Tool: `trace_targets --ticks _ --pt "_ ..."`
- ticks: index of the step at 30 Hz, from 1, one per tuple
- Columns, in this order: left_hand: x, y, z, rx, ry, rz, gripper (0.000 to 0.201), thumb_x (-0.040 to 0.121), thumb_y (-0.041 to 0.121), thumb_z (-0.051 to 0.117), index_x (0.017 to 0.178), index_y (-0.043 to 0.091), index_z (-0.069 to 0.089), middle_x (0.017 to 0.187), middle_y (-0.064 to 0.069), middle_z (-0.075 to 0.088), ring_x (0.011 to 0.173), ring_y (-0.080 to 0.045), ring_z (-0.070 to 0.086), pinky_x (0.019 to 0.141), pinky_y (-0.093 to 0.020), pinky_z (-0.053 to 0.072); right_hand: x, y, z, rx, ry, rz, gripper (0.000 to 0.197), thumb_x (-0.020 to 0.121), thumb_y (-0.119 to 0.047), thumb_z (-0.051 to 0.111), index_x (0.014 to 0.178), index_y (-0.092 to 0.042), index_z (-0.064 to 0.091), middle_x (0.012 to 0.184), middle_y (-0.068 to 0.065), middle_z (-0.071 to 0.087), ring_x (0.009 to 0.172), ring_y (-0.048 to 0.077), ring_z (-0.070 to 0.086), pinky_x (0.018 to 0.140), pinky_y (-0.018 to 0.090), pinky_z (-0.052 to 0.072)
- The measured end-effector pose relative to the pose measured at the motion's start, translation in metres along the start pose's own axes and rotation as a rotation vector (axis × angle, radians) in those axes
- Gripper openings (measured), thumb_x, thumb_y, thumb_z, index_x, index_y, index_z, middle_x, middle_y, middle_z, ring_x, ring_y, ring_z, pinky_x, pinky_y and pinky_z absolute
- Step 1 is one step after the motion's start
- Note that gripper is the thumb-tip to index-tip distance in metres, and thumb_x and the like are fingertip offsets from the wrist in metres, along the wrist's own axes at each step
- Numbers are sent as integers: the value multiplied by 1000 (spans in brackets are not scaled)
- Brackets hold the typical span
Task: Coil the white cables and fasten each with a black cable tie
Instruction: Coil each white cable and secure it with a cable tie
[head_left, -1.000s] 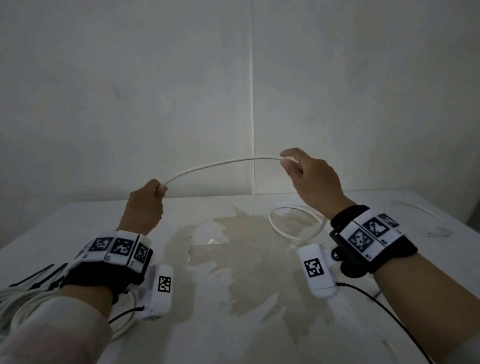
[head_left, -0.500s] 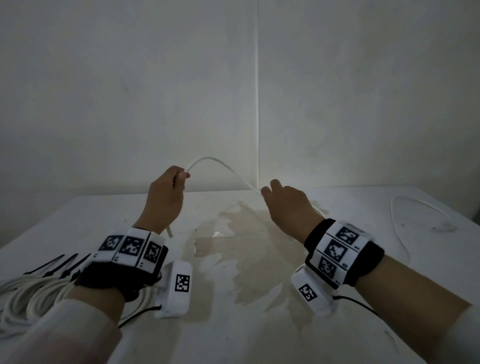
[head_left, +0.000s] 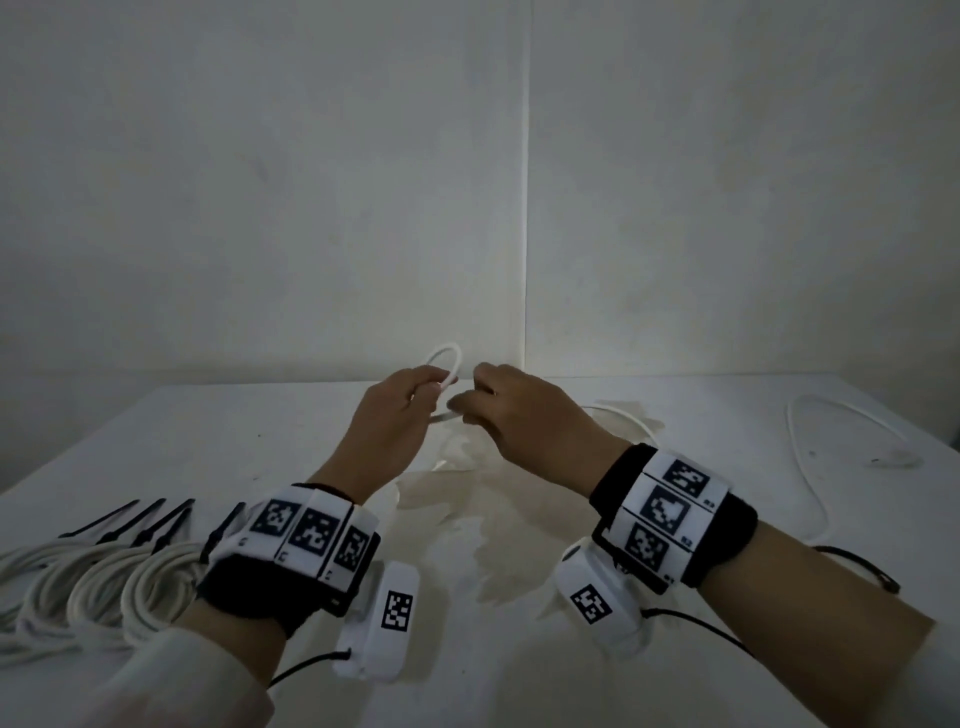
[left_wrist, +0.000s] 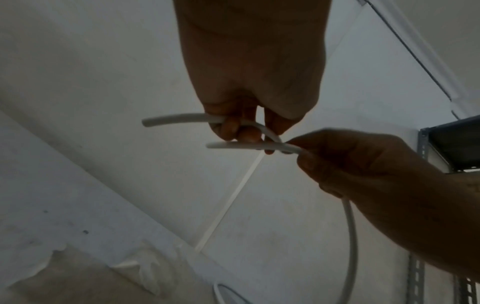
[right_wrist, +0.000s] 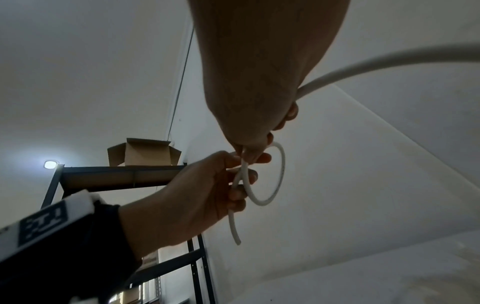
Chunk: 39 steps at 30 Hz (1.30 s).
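Closing from a wide stretch a second ago, the left hand (head_left: 400, 415) and right hand (head_left: 519, 415) are brought together above the desk's (head_left: 519, 675) far edge, both pinching the white cable (head_left: 451, 364), now bent into its first small loop; coiling is judged just begun.

White table (head_left: 260, 441) with coiled cables (head_left: 98, 587), black ties (head_left: 124, 519), loose cable (head_left: 810, 467)

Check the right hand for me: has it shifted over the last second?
Yes. The right hand has dropped from above the table's far edge and swung left across the wall seam, meeting the left hand on the white cable.
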<state>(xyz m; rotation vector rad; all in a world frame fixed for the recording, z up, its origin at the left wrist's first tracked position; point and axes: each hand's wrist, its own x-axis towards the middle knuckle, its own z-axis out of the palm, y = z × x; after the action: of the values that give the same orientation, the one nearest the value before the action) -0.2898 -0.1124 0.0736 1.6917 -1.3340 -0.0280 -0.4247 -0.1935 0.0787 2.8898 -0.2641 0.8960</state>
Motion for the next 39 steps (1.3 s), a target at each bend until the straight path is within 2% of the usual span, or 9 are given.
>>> trace_targets --ticks 2,8,10,14,21,24,27,34,39 --pt "-2 -2 1 -12 -11 10 23 96 13 45 108 10 64 93 -3 60 71 -12 53 67 -13 39 -2 0 -3 80 33 23 11 78 -5 61 89 -5 63 77 8 62 62 25 59 45 23 32" --pt "-1 -6 0 39 -8 52 22 94 25 51 84 18 69 71 6 65 51 1 55 55 -10 40 -5 1 -4 95 89 3 19 86 -20 46 87 -9 61 78 3 62 60 21 56 50 22 30" --pt "-3 -5 1 44 -62 23 33 96 32 43 74 26 66 67 7 66 46 -4 51 54 -17 39 -3 1 -4 125 114 27 26 88 -25 41 91 -8 61 82 4 61 66 21 55 53 24 33" --pt "-6 4 1 -96 -195 -82 66 91 61 29 84 10 70 67 -2 60 53 -10 42 56 -23 33 1 14 -9 239 75 222 18 95 -20 47 94 -5 58 90 4 51 78 17 44 65 29 36" --pt "-3 12 -2 -25 -259 -54 32 97 32 39 73 28 60 54 14 52 56 0 48 62 -19 35 0 18 -16 474 -147 403 16 97 -28 41 91 -17 50 93 0 56 90 21 54 81 35 41" --pt "-5 16 0 -86 -249 -25 32 97 30 39 76 25 61 55 14 53 52 7 48 58 -10 35 -2 15 -19 595 -166 407 27 95 -41 41 85 -23 58 77 -5 62 76 14 57 72 31 42" --pt "-7 18 4 -116 -208 1 33 97 29 40 87 9 64 62 5 50 46 2 42 50 -10 32 -1 17 -21 641 -46 462 26 93 -30 49 68 -27 54 59 -8 52 56 6 47 60 24 37" --pt "-4 16 1 16 -218 33 27 97 28 40 91 8 58 69 6 51 57 -8 41 55 -21 33 -9 21 -23 761 26 576 24 96 -25 46 83 -11 61 57 -3 59 42 1 42 50 18 33" --pt "-4 15 1 97 -185 60 24 96 31 43 78 18 51 64 6 44 58 -8 39 54 -22 30 -8 15 -27 803 26 569 18 96 -22 45 81 -18 55 61 0 64 38 3 43 45 17 36"
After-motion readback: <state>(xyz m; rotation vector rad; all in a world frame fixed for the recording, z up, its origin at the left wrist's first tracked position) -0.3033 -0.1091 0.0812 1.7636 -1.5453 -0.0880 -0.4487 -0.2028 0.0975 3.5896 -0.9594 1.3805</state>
